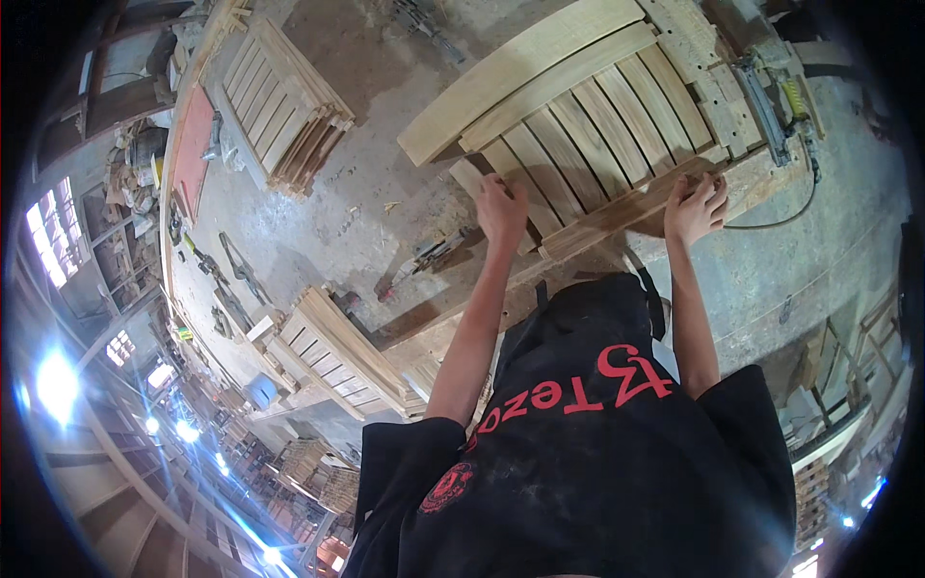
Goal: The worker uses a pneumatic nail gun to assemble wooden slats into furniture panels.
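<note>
A slatted wooden panel point(582, 144) lies on the worktable, its pale slats side by side between two long rails. At the panel's left end, my left hand point(502, 210) has its fingers bent over the end slat point(466, 176) and closed on it. My right hand point(696, 210) is at the right part of the near rail point(617, 214), with curled fingers against the wood. The undersides of both grips are hidden. Beyond the far rail point(554, 91) rests a wide, curved board point(520, 82).
A stack of slatted panels point(275, 106) is at the far left, and another slatted piece point(332, 352) lies nearer. Tools point(438, 252) lie left of my left hand. A metal clamp point(766, 111) stands at the right, near a hose point(785, 220). A thick drilled timber point(689, 48) borders the panel.
</note>
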### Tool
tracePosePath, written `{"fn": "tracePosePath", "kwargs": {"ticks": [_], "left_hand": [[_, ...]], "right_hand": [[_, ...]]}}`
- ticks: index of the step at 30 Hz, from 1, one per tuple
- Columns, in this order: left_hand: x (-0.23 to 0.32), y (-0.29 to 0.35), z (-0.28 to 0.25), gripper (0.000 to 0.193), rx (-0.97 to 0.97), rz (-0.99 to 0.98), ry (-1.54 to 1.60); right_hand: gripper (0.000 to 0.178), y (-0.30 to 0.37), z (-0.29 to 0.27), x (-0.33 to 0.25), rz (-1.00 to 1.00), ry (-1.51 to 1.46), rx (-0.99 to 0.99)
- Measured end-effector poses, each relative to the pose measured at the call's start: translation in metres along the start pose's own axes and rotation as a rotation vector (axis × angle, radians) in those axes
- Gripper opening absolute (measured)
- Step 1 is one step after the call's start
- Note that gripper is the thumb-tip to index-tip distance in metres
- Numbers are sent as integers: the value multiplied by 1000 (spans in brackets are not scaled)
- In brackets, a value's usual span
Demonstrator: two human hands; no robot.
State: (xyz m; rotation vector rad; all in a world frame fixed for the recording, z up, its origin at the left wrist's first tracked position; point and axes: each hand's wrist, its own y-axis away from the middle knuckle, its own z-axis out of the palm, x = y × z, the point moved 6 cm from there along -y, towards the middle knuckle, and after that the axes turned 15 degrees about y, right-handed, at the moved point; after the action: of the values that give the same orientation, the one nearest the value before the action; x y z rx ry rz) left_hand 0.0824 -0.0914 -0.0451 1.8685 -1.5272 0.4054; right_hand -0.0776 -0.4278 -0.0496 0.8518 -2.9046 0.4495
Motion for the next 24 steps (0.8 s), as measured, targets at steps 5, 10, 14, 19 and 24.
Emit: {"fn": "tracePosePath", "kwargs": {"ticks": [5, 10, 14, 19, 24], "left_hand": [[7, -9, 24, 50, -102, -117, 120], [23, -8, -20, 60, -121, -172, 476], [65, 9, -42, 53, -509, -282, 931], [165, 39, -91, 42, -326, -138, 909], [164, 56, -175, 42, -194, 117, 1044]], "right_hand": [[47, 0, -3, -3, 6, -29, -4], [46, 0, -4, 11, 91, -102, 27], [45, -16, 8, 26, 249, -372, -106], [53, -65, -11, 32, -20, -176, 123], [52, -125, -3, 3, -293, -576, -173]]}}
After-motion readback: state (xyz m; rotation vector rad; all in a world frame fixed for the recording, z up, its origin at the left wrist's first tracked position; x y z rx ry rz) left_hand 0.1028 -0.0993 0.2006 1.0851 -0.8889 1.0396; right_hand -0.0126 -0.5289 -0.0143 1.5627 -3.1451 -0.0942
